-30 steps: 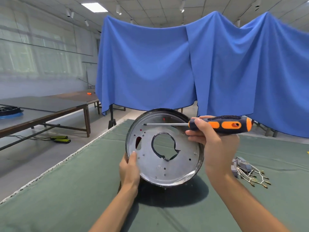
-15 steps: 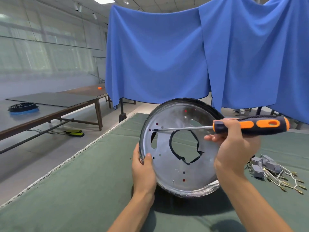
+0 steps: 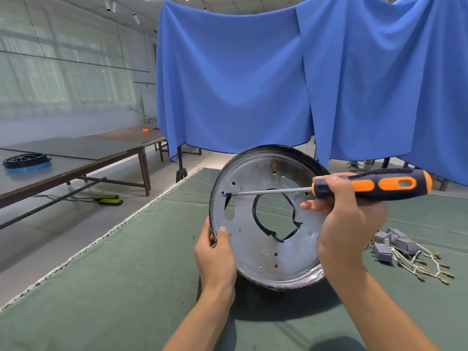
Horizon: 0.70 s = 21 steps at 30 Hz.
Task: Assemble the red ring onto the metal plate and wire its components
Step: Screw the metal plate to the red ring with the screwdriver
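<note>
Both hands hold plate (image 3: 263, 247) upright near table edge (image 3: 141, 211).

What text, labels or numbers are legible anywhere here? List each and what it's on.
None legible.
Screwdriver handle: no readable brand.
Metal plate: bare, only holes.
Grey connectors on the green mat: any marking too small to read.

A single wide-angle view is taken from the person's head, directed forward and slightly downward. The green-covered bench (image 3: 101, 287) is seen close below, both forearms entering from the bottom edge; a blue curtain (image 3: 240, 84) is faced beyond.
</note>
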Each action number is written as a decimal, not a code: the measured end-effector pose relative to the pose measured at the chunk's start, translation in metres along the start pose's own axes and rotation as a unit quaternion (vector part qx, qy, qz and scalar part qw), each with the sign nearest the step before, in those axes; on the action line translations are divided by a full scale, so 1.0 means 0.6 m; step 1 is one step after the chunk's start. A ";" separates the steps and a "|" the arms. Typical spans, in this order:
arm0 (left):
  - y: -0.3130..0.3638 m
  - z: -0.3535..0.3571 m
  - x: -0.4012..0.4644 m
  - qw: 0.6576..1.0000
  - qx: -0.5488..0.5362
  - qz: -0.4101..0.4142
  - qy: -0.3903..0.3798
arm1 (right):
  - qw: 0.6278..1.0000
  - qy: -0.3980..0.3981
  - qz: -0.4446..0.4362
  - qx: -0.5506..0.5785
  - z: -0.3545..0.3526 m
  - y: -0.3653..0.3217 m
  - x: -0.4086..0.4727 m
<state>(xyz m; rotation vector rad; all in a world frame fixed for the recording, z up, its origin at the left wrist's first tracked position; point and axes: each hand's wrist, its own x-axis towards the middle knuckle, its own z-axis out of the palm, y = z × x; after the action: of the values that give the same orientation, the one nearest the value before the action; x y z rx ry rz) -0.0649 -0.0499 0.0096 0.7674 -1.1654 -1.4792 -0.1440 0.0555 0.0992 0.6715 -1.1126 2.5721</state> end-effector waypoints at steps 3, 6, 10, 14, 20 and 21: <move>0.000 0.002 -0.004 1.000 -0.002 0.003 0.000 | 1.000 -0.007 -0.009 0.001 0.003 -0.006 -0.006; -0.001 0.003 -0.007 1.000 0.007 0.010 0.005 | 0.999 -0.015 -0.033 0.004 0.003 -0.013 -0.008; 0.003 0.006 -0.012 1.000 0.021 0.018 -0.008 | 0.997 -0.023 -0.067 0.003 0.002 -0.024 -0.006; 0.007 0.009 -0.015 0.999 0.038 0.036 -0.012 | 0.997 -0.021 -0.074 0.003 0.004 -0.028 -0.007; 0.009 0.010 -0.015 0.999 0.038 0.030 -0.002 | 0.997 -0.011 -0.071 -0.006 0.003 -0.030 -0.006; 0.009 0.009 -0.015 0.999 0.036 0.028 0.001 | 0.998 -0.008 -0.068 -0.006 0.003 -0.030 -0.006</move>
<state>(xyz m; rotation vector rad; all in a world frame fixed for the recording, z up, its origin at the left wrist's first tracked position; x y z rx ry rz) -0.0659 -0.0396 0.0156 0.7788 -1.2355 -1.3970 -0.1331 0.0662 0.1097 0.7410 -1.0481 2.4472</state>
